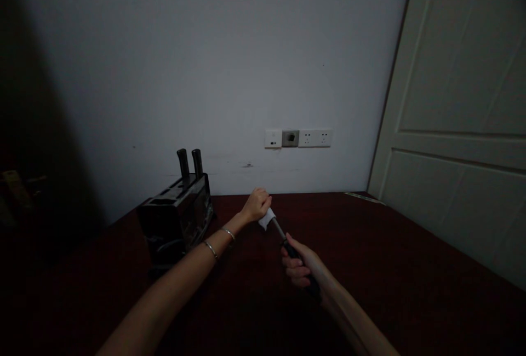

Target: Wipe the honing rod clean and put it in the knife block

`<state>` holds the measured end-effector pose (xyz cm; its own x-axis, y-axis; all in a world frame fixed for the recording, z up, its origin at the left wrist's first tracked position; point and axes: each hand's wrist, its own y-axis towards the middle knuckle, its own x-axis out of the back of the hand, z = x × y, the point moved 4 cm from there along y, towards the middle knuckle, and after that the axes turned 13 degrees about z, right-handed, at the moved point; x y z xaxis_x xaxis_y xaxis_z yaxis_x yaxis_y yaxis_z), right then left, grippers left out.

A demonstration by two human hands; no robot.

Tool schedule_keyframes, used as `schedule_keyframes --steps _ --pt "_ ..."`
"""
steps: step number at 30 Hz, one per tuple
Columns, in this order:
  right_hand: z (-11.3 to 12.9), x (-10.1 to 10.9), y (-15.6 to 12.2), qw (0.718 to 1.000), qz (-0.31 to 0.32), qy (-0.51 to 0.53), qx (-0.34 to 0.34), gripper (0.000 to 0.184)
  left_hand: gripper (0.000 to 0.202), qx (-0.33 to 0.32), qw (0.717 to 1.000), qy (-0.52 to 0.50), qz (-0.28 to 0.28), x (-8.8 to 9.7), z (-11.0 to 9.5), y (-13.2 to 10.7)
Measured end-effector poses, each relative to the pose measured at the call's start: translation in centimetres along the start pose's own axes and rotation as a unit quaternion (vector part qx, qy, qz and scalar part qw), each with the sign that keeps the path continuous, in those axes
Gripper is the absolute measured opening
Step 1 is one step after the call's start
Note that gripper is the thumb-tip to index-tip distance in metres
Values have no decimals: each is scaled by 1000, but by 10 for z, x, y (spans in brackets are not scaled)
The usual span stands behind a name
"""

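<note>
My right hand (pixel 302 265) is wrapped round the black handle of what looks like a sharpening steel (pixel 278 229), a narrow grey metal rod slanting up and to the left. At its far end my left hand (pixel 258 204) is closed on a white cloth or tissue (pixel 267 218). The cloth lies against the rod; the tip is hidden by hand and cloth. Left of my left arm stands a dark knife block (pixel 178 208), from which two black-handled knives (pixel 189 163) stick up.
All this is on a dark red-brown table (pixel 312 208) against a pale wall (pixel 230 71). Wall sockets (pixel 314 138) sit above the table's back edge. A white panelled door (pixel 456 126) rises at the right. A thin flat strip (pixel 364 197) lies near the back right corner.
</note>
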<state>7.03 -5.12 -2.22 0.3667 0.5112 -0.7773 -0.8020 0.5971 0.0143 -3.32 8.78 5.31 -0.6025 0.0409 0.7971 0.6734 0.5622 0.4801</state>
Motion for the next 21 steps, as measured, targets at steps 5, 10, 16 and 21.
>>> schedule_keyframes --steps 5,10,16,21 --pt "0 1 1 1000 19 -11 -17 43 32 16 1000 -1 -11 -4 1 -4" --pt "-2 4 4 999 23 20 -27 45 35 10 1000 -17 -17 -13 1 -9" --pt "-6 6 5 998 32 36 -30 46 36 5 1000 -20 -22 -21 -1 -16" --pt "-6 8 5 997 56 24 -38 43 36 4 1000 -19 -21 -21 -6 -19"
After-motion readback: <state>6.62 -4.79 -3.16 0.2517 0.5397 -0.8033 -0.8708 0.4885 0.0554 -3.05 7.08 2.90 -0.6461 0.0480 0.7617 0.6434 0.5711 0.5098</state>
